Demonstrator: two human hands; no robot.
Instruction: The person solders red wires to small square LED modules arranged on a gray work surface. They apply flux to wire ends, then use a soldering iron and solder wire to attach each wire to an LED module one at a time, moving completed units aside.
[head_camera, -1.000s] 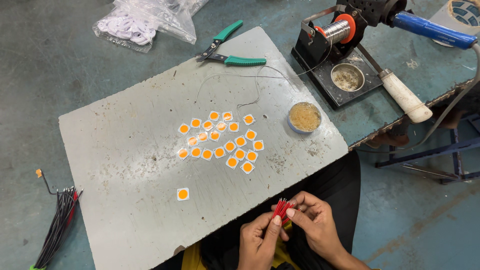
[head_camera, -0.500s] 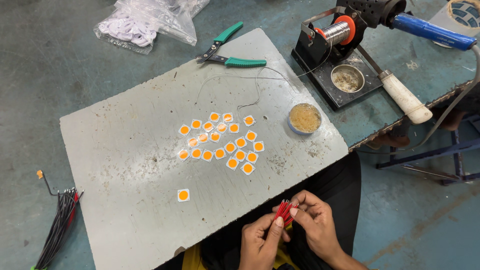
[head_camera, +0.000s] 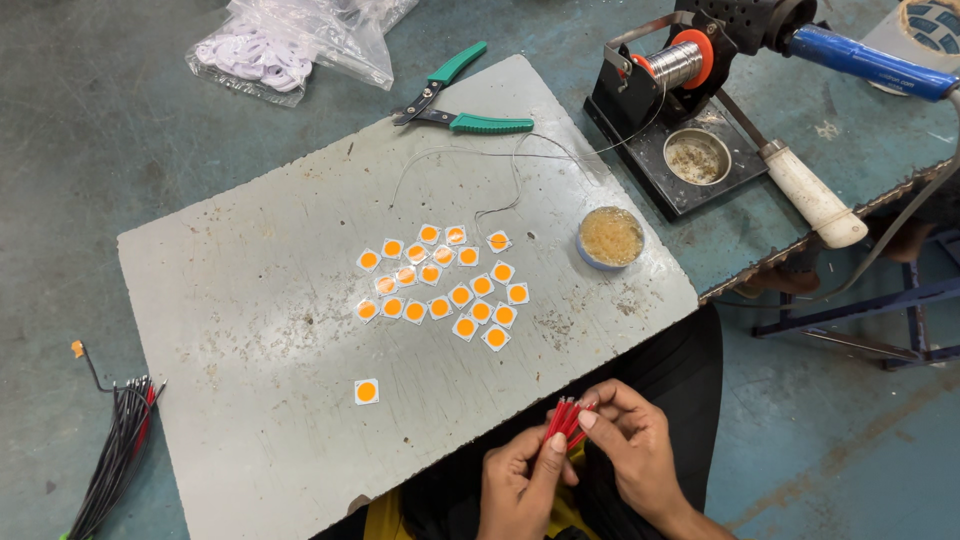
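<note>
The left hand (head_camera: 518, 488) and the right hand (head_camera: 632, 452) meet at the near edge of the worktop, both closed in a narrow grip on a small bundle of thin red wires (head_camera: 562, 420); the left thumb and fingers pinch the lower part, the right fingertips press the bundle from the other side; the wire ends point up toward the grey slab (head_camera: 250, 300) lying on the worktop.

Beyond the hands and slightly left, one single square white chip with an orange disc (head_camera: 367, 391) lies alone on the slab; farther out sits a loose cluster of like orange-centred chips (head_camera: 440, 285); just right of that cluster stands a small round tin of amber flux (head_camera: 610, 237); a thin bare wire (head_camera: 500, 175) curls across the slab beyond it.

Farther still lie green-handled cutters (head_camera: 462, 108); to their right, a black solder stand with a spool (head_camera: 675, 110); at far left, a bundle of black and red wires (head_camera: 115, 450); at the far edge, a clear plastic bag (head_camera: 290, 40).
</note>
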